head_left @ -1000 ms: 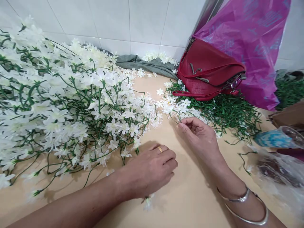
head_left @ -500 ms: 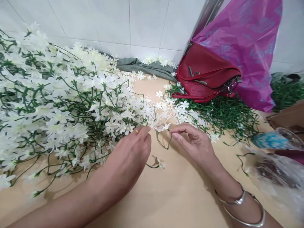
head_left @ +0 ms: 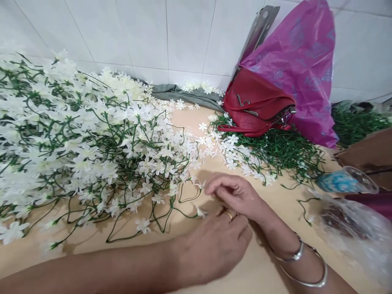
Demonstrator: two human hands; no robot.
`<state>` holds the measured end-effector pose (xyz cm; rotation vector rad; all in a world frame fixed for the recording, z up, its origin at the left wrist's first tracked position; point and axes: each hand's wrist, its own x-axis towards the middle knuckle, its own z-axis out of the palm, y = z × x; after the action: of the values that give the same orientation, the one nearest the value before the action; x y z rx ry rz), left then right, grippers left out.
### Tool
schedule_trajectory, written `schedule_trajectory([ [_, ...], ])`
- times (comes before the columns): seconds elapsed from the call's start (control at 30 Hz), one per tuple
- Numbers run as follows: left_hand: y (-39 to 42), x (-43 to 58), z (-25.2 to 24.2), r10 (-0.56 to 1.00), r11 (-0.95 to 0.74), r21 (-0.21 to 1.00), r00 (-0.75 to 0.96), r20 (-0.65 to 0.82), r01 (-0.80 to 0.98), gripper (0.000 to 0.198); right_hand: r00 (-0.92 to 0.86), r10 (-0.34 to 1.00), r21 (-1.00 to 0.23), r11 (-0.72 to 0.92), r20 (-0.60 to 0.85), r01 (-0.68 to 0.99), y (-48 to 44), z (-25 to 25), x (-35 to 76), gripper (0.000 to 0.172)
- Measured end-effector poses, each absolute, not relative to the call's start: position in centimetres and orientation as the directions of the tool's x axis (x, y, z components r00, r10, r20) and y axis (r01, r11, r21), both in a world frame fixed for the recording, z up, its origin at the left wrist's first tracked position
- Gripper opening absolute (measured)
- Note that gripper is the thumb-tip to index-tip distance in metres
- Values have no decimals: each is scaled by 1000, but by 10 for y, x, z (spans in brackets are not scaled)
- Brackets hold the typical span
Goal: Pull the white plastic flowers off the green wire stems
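Note:
My left hand, wearing a gold ring, reaches across the front with its back to me. Its fingers are bent, and the tips are hidden near my right hand. My right hand is closed just beyond, thumb against curled fingers. What either hand pinches, if anything, is hidden. Beside my left knuckles lies a small white artificial flower on a green stem. Another loose green stem bends on the table close by. To the left rises a large heap of white artificial flowers with green stems.
Loose white petals lie in the middle of the table. A red handbag rests on green stems, before a purple plastic bag. At the right are a plastic cup and a clear plastic bag.
My left hand has moved right and toward me, close to my right hand. My right hand has shifted slightly left and nearer; the looped stem between them is now out of sight.

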<state>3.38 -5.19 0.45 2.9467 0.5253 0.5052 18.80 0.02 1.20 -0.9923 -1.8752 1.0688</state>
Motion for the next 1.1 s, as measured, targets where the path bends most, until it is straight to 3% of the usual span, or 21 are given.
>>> schedule_trajectory([
  [0.1, -31, 40, 1, 411, -911, 100, 853, 321, 401, 20, -74, 948, -917, 318, 309, 243, 7, 16, 201, 15],
  [0.23, -6, 33, -2, 584, -800, 64, 750, 309, 597, 23, 286, 870, -885, 289, 402, 365, 17, 18, 215, 11],
  [0.4, 12, 16, -1, 788, -606, 221, 538, 300, 764, 14, 271, 849, -780, 231, 453, 582, 22, 11, 217, 11],
  [0.6, 15, 13, 1, 808, -586, 341, 497, 317, 735, 6, 141, 892, -601, 166, 429, 782, 27, -2, 218, 14],
  [0.73, 17, 11, -2, 818, -575, 531, 447, 362, 623, 6, 203, 899, -721, 158, 387, 675, 26, -1, 216, 8],
  [0.87, 21, 9, -3, 853, -520, 709, 340, 397, 476, 24, 228, 950, -934, 127, 211, 335, 22, 3, 205, 16],
  [0.97, 23, 9, -2, 840, -535, 739, 350, 414, 410, 22, 130, 986, -980, 83, 108, 183, 19, 3, 198, 23],
  [1.1, 23, 7, 1, 846, -517, 770, 360, 392, 375, 10, 49, 996, -991, 65, 71, 121, 17, 3, 193, 26],
])
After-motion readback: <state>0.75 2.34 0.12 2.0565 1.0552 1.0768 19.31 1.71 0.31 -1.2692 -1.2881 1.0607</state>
